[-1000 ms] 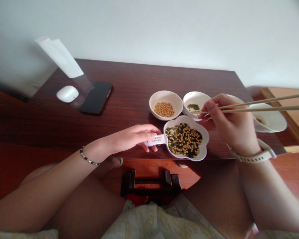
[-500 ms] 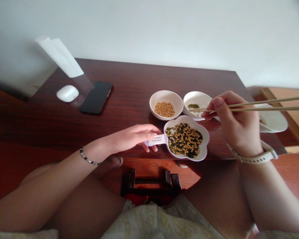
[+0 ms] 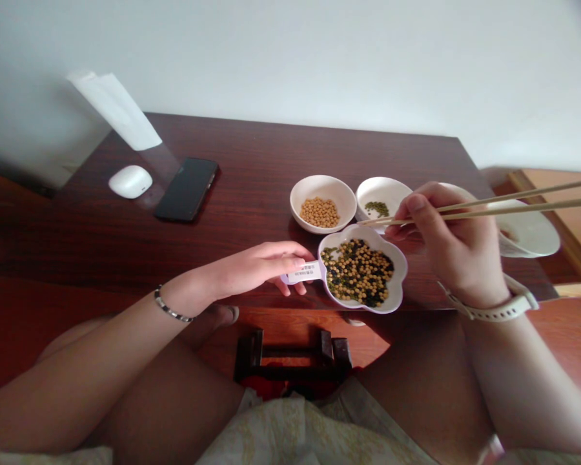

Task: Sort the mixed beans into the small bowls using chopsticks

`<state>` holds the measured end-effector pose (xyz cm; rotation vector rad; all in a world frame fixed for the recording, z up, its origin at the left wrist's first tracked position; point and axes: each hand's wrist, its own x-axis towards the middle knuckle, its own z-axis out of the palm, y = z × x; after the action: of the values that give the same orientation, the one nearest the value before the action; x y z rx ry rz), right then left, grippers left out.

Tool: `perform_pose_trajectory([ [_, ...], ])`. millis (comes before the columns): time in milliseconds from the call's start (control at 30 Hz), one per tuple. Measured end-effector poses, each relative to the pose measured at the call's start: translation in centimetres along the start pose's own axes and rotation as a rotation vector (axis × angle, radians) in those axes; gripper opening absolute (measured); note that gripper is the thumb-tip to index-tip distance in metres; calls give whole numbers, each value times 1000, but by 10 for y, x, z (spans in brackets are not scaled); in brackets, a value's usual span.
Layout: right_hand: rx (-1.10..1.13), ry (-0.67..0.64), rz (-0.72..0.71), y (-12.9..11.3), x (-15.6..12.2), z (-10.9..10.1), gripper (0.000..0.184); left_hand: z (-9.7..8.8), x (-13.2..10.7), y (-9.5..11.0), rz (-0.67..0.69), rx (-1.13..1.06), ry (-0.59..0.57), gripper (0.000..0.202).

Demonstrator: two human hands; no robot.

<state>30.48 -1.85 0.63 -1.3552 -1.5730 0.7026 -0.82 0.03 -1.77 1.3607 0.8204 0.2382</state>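
Almost level, chopsticks (image 3: 537,206) pointing left at the flower-shaped dish (image 3: 401,278)

Compared with half a second before, the right hand (image 3: 450,248) had moved left and slightly lower. The chopsticks (image 3: 465,210) sloped more steeply, and the chopstick tips (image 3: 361,223) reached further left than in either of the 2 earlier pictures. They had passed over the small white bowl (image 3: 387,190) and stood just above the top rim of the flower-shaped dish (image 3: 403,278). The white watch strap (image 3: 494,311) had turned slightly on the wrist.
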Motion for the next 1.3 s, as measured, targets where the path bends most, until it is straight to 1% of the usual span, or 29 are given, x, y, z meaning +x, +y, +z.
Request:
perform_pose_trajectory([
  [167,-58,-190,-12,5,3,-1,36,2,1,-1,17,13,11,39],
  [300,-155,-282,-51,5,3,1,38,2,1,-1,11,1,7,39],
  [567,-167,-326,-52,0,1,9,39,2,1,-1,22,-23,8,37],
  [733,-94,-319,-37,0,0,8,37,1,2,-2,23,-15,-3,37],
  [967,-96,-390,-43,-1,0,11,36,2,2,-2,24,-24,-1,38],
  [1100,-101,-380,-73,-2,0,11,39,1,2,-1,18,-22,-5,38],
  [1300,-23,-365,-6,0,-2,10,34,2,2,-1,26,-30,-2,36],
])
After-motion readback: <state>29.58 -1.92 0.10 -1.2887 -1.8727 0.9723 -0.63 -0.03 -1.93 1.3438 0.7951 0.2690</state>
